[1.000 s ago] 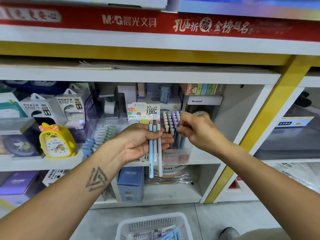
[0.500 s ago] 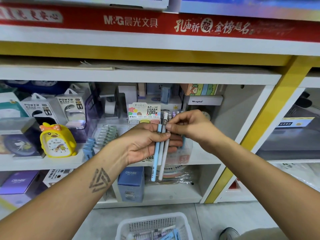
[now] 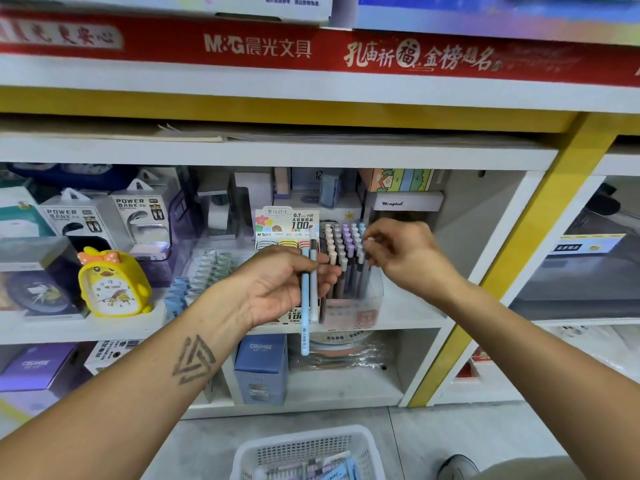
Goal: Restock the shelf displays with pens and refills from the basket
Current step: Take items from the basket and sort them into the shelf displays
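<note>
Centre of frame: your left hand [image 3: 277, 282], palm up, grips two pens [image 3: 309, 299] upright, their tips hanging below your palm. Your right hand [image 3: 401, 252] pinches a white-capped pen [image 3: 370, 244] at the clear display box [image 3: 349, 306]. Step in hand: slotting this pen among the standing rows; next, seat it and take another. The basket [image 3: 308, 452] sits at bottom centre.

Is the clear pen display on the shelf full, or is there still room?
Cannot tell for sure. The clear pen display looks densely packed with upright pens, but the right hand covers its right side.
</note>
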`<state>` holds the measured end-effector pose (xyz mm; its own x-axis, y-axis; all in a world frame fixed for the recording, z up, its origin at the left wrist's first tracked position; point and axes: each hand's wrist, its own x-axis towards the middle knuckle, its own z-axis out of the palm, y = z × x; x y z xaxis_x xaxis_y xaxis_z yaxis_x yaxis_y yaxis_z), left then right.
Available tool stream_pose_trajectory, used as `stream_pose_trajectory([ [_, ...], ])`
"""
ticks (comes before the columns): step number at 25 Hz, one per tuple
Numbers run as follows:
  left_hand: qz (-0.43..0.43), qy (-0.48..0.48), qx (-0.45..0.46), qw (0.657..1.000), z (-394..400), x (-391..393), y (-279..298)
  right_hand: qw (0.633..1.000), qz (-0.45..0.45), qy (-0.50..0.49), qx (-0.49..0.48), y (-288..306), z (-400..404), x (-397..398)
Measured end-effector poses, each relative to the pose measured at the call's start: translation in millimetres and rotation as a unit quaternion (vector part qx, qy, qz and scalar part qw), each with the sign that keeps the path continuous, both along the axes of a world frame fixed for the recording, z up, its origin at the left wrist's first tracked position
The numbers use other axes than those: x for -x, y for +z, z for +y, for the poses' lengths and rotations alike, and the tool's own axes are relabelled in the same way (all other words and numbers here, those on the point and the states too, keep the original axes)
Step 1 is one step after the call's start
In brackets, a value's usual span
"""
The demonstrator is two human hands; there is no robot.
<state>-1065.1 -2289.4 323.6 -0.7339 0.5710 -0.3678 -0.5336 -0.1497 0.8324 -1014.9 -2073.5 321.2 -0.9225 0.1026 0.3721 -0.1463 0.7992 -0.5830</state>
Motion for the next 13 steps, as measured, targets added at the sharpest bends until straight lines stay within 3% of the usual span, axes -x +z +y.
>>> stream_pose_trajectory([
  [7,0.014,-0.025,-0.011,1.000,-2.2,-2.9,-0.1,0.995,-0.006,0.077,-0.060,-3.1,-1.2,-3.5],
  [10,0.017,-0.034,-0.021,0.999,-3.8,-4.8,0.5,0.995,-0.031,0.059,-0.071,-4.7,-0.1,-3.9],
  [13,0.025,-0.051,-0.025,0.998,-5.9,-6.1,0.9,0.978,-0.044,0.034,-0.202,-6.6,0.9,-3.4],
])
